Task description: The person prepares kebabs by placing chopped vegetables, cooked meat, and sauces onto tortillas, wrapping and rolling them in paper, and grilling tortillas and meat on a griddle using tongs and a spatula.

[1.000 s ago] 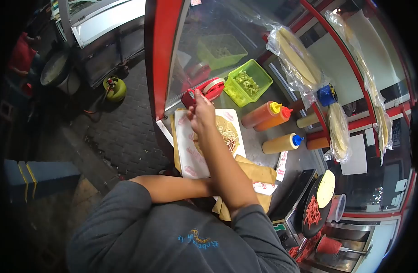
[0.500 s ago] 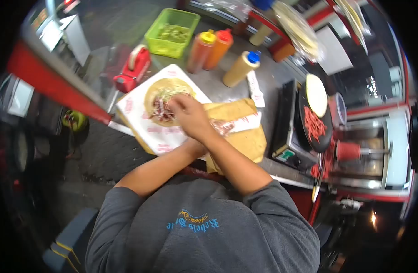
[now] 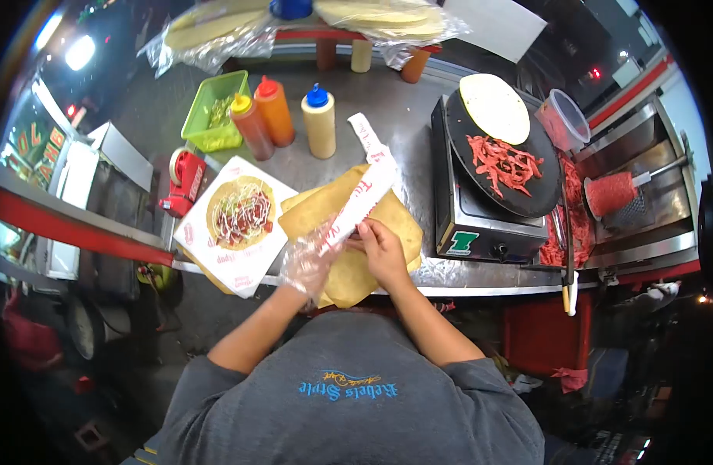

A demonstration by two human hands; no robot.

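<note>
Left hand [image 3: 307,265], in a clear plastic glove, is curling around the lower end of a red-printed white paper wrapper [image 3: 362,198]. Right hand [image 3: 385,252], bare, is bending thumb and fingers together at the same end; exact grip partly hidden. Wrapper is slanting over brown paper sheets [image 3: 395,217] at the counter's near edge. Leftward, a sauced, topped flatbread [image 3: 243,213] is resting on white printed paper [image 3: 240,271], beside a red tape dispenser [image 3: 187,178]. Beyond, three squeeze bottles [image 3: 320,128] are standing near a green tub [image 3: 220,139]. Rightward, a black griddle [image 3: 519,200] is holding red meat strips [image 3: 504,163] and a plain flatbread [image 3: 494,108].
</note>
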